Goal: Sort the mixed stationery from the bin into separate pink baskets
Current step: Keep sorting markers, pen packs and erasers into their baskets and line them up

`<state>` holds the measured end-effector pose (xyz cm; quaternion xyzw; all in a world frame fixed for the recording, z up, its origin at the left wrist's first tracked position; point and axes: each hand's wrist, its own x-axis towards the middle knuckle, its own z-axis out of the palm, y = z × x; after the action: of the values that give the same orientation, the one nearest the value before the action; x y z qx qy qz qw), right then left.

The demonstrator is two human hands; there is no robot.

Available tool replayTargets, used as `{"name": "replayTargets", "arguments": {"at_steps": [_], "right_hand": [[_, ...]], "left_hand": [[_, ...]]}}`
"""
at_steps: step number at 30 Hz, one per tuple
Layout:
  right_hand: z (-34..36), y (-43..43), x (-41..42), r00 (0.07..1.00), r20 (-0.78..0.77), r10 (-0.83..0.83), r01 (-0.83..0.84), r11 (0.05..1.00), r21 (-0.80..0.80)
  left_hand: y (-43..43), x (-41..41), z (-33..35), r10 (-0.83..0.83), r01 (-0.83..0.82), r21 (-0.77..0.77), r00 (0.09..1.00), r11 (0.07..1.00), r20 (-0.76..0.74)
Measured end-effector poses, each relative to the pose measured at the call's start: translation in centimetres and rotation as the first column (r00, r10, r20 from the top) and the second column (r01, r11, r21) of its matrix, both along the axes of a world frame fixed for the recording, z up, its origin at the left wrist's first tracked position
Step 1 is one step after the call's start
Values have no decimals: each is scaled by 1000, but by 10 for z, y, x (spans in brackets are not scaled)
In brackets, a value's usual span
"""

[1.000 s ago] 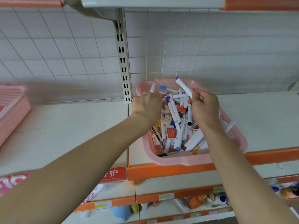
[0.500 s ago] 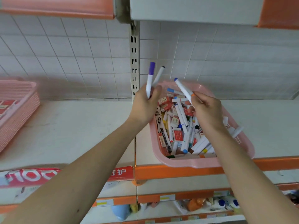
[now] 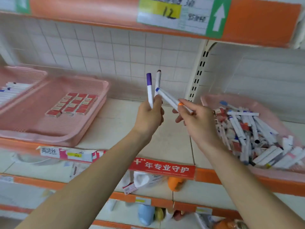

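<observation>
- We see the left hand (image 3: 149, 116) raised over the shelf (image 3: 115, 128). It grips two markers that point up, a purple marker (image 3: 149, 90) and a brown marker (image 3: 158, 81).
- The right hand (image 3: 198, 123) pinches a blue marker (image 3: 168, 98), which is tilted to the left. Its blue end is at the brown marker, but we cannot tell if they touch.
- The bin (image 3: 277, 173) stands on the shelf at the right, full of mixed stationery.
- At the left, a basket (image 3: 49, 129) holds red erasers (image 3: 72, 104) in rows, and a farther basket (image 3: 33, 72) holds white markers (image 3: 11, 91).
</observation>
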<state>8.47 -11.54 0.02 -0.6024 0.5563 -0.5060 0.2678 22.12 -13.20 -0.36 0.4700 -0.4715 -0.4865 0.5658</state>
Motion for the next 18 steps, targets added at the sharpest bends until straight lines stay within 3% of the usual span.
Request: {"name": "replayTargets", "arguments": {"at_steps": [4, 8, 13, 18], "right_hand": [[-4, 16, 96, 991, -99, 91, -96, 994, -48], [-10, 34, 188, 976, -108, 187, -195, 979, -66], [-18, 51, 285, 965, 52, 258, -258, 966, -1], [-18, 62, 360, 922, 230, 313, -336, 939, 69]], "left_hand": [[25, 87, -5, 142, -141, -35, 989, 989, 45], [50, 178, -10, 243, -243, -5, 970, 970, -2], [75, 281, -17, 368, -361, 73, 916, 930, -158], [96, 378, -19, 474, -462, 106, 859, 880, -193]]}}
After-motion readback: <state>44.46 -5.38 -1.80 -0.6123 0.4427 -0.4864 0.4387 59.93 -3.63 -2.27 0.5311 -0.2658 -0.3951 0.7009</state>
